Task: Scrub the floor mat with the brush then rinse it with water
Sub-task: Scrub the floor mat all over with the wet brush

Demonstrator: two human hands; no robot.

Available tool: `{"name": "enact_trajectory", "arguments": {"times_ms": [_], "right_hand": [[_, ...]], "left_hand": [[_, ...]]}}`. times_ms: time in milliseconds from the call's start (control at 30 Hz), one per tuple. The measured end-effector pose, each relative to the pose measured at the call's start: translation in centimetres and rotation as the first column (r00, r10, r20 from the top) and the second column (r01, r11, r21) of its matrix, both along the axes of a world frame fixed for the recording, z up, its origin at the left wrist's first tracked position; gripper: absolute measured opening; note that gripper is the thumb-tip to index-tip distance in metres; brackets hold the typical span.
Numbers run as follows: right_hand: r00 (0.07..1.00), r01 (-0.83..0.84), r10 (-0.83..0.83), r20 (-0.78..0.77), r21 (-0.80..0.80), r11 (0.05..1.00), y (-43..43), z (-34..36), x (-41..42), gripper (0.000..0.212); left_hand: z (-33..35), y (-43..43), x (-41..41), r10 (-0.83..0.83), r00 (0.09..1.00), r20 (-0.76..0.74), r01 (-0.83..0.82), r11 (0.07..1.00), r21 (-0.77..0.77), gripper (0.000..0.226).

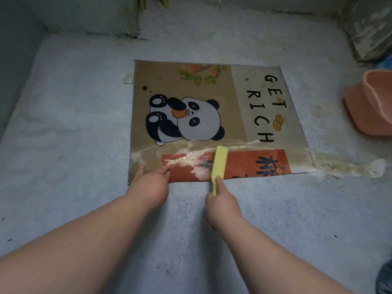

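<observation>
The mat [169, 81] lies flat on the wet grey floor [74, 124], with a panda [186, 119] drawn on it. The left hand [150, 183] is on the mat's near left corner. Its fingers [164, 169] are spread flat and press the mat down. The right hand [222, 206] is wrapped tight around the handle of the yellow brush [220, 162]. The brush sits on the red strip at the near edge, right in the white soap foam [195, 158].

This looks like the scrubbing part, and only the near edge is soapy. The rest of the mat looks dry.

To do it well, push the brush away and pull it back in short, firm strokes. Let the left hand press hard, so the mat does not slide or fold. Work in rows, from the near edge up to the far edge, so no part is missed. Rub extra on the dark spot [145, 88] by the panda's paws. Hold the brush flat, so all the bristles touch.

A pink tub [369, 107] waits on the floor well off to the right. It may help with rinsing later.
</observation>
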State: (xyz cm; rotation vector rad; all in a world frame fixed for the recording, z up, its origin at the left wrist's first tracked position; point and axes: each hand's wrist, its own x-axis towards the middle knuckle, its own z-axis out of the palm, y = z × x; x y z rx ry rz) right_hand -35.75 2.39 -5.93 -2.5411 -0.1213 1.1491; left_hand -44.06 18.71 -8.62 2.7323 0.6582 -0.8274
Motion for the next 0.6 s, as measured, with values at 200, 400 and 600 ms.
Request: {"name": "enact_trajectory", "arguments": {"times_ms": [200,400,600], "right_hand": [[0.975,-0.218,0.221,-0.034,0.078,0.973,3.7,-0.6,-3.7,0.060],[0.991,-0.137,0.137,0.003,0.008,0.991,4.6,0.5,-3.1,0.059],[0.911,-0.390,0.400,-0.096,0.105,0.915,8.9,-0.4,-8.1,0.063]], "left_hand": [[-0.6,2.5,-2.4,0.043,0.994,0.100,-0.044,0.999,0.008,0.039],[-1.3,3.1,-4.6,0.087,0.985,0.148,-0.090,0.996,0.017,0.033],[-1.1,5.4,-6.6,0.257,0.951,0.169,-0.262,0.965,0.006,0.030]]}}
